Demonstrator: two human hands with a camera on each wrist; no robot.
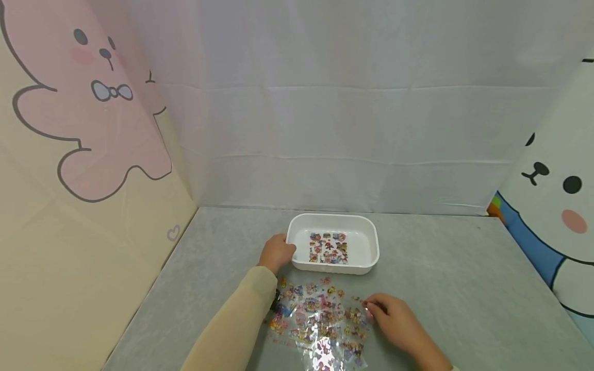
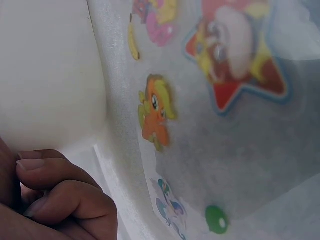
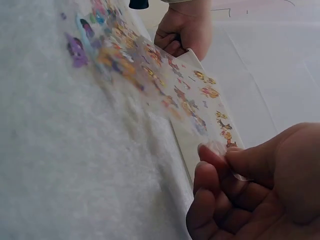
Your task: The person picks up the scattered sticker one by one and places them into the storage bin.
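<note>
My left hand (image 1: pixel 277 253) grips the left end of a white plastic tray (image 1: pixel 334 269), thumb over the rim. In the left wrist view the fingers (image 2: pixel 75 200) are curled beside the tray wall (image 2: pixel 50 75). A sticker sheet (image 1: pixel 317 248) with small cartoon figures lies inside the tray. In front of it, clear sticker sheets (image 1: pixel 311 322) overlap one another, glossy with glare. My right hand (image 1: pixel 394 317) pinches the right edge of a clear sticker sheet (image 3: pixel 187 102) between thumb and fingertips. That sheet is raised at a slant in the right wrist view.
The grey tabletop (image 1: pixel 464 288) runs back to a pale curtain (image 1: pixel 325 129). A cream cloth with a pink bear (image 1: pixel 106 123) hangs on the left, and a white cartoon animal print (image 1: pixel 552 206) on the right. A dark wrist strap (image 1: pixel 276 300) shows beneath the left sleeve.
</note>
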